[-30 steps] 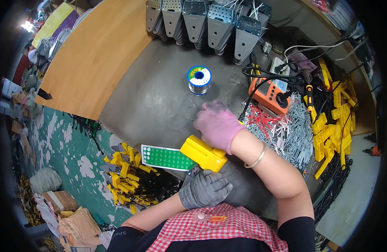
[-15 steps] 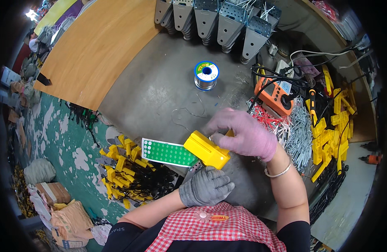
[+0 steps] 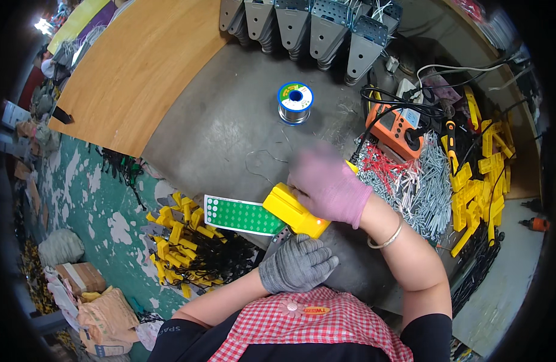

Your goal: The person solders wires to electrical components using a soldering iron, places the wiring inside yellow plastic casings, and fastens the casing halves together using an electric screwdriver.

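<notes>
Pink-gloved right hand (image 3: pixel 331 188): bent over the yellow block (image 3: pixel 293 211); whether anything is grasped cannot be told.
Grey-gloved left hand (image 3: pixel 296 265): laid at the block's near end, fingers curled; its grip cannot be told.
Yellow block: positioned between the hands, beside a green sheet (image 3: pixel 240 215).
Table (image 3: pixel 223 108): occupied farther out by a wire spool (image 3: pixel 295 107) and piled screws (image 3: pixel 429 187).

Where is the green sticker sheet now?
In the head view, the green sticker sheet lies left of centre, just left of the yellow housing and up-left of the gray-gloved left hand.
</notes>
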Action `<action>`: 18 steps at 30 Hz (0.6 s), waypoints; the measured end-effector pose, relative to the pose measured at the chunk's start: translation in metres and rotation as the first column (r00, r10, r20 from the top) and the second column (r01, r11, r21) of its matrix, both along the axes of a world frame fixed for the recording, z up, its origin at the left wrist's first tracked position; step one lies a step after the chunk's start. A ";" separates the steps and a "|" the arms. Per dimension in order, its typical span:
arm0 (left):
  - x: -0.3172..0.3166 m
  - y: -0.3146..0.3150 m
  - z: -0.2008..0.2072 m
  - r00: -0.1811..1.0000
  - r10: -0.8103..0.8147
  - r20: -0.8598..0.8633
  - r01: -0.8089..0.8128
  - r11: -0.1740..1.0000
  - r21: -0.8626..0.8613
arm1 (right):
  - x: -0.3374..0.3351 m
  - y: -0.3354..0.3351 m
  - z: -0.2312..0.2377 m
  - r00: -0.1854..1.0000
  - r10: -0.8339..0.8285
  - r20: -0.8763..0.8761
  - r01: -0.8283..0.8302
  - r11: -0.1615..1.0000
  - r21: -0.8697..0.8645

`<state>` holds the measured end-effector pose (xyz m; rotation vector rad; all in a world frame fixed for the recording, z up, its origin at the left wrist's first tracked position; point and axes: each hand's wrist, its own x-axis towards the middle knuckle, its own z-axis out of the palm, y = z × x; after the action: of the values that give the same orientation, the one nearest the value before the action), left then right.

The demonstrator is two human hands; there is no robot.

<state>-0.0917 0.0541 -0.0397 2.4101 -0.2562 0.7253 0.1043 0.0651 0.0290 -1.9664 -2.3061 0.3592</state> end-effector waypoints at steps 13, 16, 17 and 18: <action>0.001 0.001 0.003 1.000 0.016 -0.003 -0.015 0.999 0.046 | 0.005 -0.041 0.018 0.949 0.036 -0.312 0.002 0.993 0.120; 0.004 0.001 0.007 0.999 0.009 -0.031 -0.008 0.999 0.037 | -0.007 -0.053 0.019 0.959 -0.123 -0.257 0.203 0.928 0.312; 0.005 0.000 0.008 0.999 0.009 -0.042 -0.006 0.999 0.048 | -0.009 -0.058 0.016 0.975 -0.112 -0.195 0.170 0.933 0.317; 0.005 0.001 0.010 0.999 0.008 -0.051 -0.005 0.998 0.064 | -0.010 -0.060 0.016 0.987 -0.099 -0.130 0.137 0.936 0.325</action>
<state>-0.0863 0.0553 -0.0301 2.4877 -0.2542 0.6660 0.0945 0.0053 0.0452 -1.8532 -2.0111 0.0596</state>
